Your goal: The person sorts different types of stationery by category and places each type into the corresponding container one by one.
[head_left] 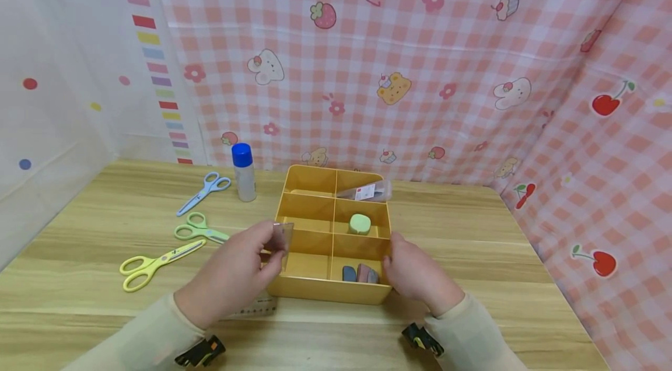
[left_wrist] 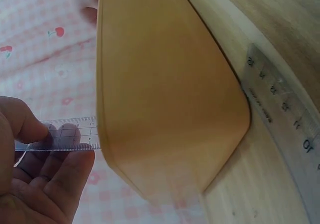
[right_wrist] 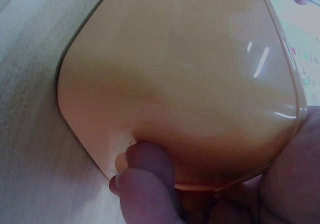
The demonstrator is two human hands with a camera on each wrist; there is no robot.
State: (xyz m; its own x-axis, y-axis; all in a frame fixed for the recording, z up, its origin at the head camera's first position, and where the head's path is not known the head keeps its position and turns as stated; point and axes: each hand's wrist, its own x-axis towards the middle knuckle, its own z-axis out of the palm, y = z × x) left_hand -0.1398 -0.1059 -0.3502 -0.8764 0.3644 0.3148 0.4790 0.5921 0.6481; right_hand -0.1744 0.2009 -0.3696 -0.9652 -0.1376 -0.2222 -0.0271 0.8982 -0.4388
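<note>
My left hand (head_left: 236, 269) pinches a short clear ruler (head_left: 283, 237) between thumb and fingers, at the left rim of a yellow divided organizer box (head_left: 328, 289). In the left wrist view the clear ruler (left_wrist: 72, 134) reaches to the box's rim. My right hand (head_left: 420, 269) grips the box's right wall near the front corner, fingers on the outside, as the right wrist view shows. The front right compartment holds several erasers (head_left: 363, 273). A pale green rounded item (head_left: 359, 224) sits in the middle right one, and a clear labelled packet (head_left: 367, 191) leans in the back right.
Left of the box lie blue scissors (head_left: 205, 191), green scissors (head_left: 199, 228) and yellow scissors (head_left: 157, 263). A glue stick (head_left: 244, 175) with a blue cap stands behind them. Another clear ruler (left_wrist: 285, 114) lies on the table beside the box, partly under my left arm.
</note>
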